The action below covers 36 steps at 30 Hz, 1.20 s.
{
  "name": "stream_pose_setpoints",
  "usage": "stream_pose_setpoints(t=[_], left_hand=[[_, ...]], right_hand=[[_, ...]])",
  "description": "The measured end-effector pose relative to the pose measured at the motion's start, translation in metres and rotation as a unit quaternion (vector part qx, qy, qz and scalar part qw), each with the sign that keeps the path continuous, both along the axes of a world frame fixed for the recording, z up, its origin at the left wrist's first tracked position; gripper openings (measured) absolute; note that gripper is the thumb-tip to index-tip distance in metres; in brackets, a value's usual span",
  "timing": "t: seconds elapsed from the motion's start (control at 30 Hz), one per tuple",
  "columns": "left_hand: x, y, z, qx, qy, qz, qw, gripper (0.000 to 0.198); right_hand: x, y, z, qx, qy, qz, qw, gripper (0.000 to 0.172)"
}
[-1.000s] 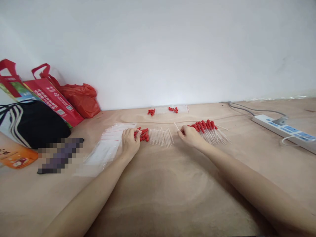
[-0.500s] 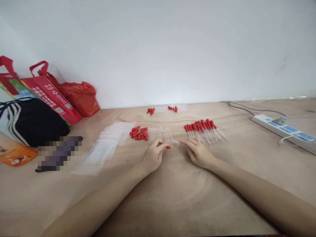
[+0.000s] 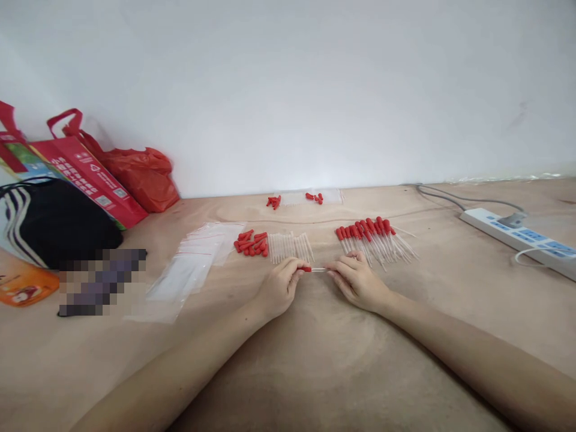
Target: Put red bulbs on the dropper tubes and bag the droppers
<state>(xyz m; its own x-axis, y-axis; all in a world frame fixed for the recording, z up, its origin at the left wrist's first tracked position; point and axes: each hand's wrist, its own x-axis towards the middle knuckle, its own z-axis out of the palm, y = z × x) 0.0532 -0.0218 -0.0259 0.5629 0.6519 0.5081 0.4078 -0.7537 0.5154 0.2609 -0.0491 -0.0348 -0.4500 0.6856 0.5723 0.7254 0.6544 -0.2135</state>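
My left hand (image 3: 282,286) is closed in a pinch on a red rubber dropper bulb (image 3: 307,269). Facing it, my right hand (image 3: 359,280) pinches a clear dropper tube (image 3: 318,270), whose left end meets the bulb's open end. Just beyond my left hand lies a row of bare clear tubes (image 3: 290,247), with a pile of loose red bulbs (image 3: 252,243) to its left. Behind my right hand rests a group of droppers with red bulbs on them (image 3: 375,239), their tubes pointing towards me.
Clear zip bags (image 3: 189,264) lie left of the bulbs. More red bulbs (image 3: 273,202) and a clear bag (image 3: 294,198) are near the wall. Shopping bags (image 3: 90,174) and a black drawstring bag (image 3: 67,222) stand at left. A power strip (image 3: 522,237) with cables lies at right.
The tube in my right hand has come level with the red bulb in my left hand; the gap between them has closed and they now touch.
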Motion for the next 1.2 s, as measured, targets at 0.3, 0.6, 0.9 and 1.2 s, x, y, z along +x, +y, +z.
stream_pose_setpoints(t=[0.3,0.6,0.9,1.2], left_hand=[[0.0,-0.003,0.003,0.084,0.022,0.007,0.996,0.02],[-0.002,-0.003,-0.002,0.126,0.064,-0.012,0.99,0.022],[0.001,-0.007,-0.002,0.148,0.078,-0.016,0.986,0.017],[0.001,-0.007,-0.003,0.147,0.084,-0.023,0.985,0.015]], right_hand=[[0.001,-0.002,0.003,0.012,-0.016,0.033,0.999,0.024],[0.001,-0.001,0.01,0.033,-0.076,0.036,0.996,0.024],[-0.008,-0.008,0.01,0.076,-0.079,0.035,0.993,0.022],[-0.013,-0.008,0.009,0.044,-0.067,0.036,0.996,0.025]])
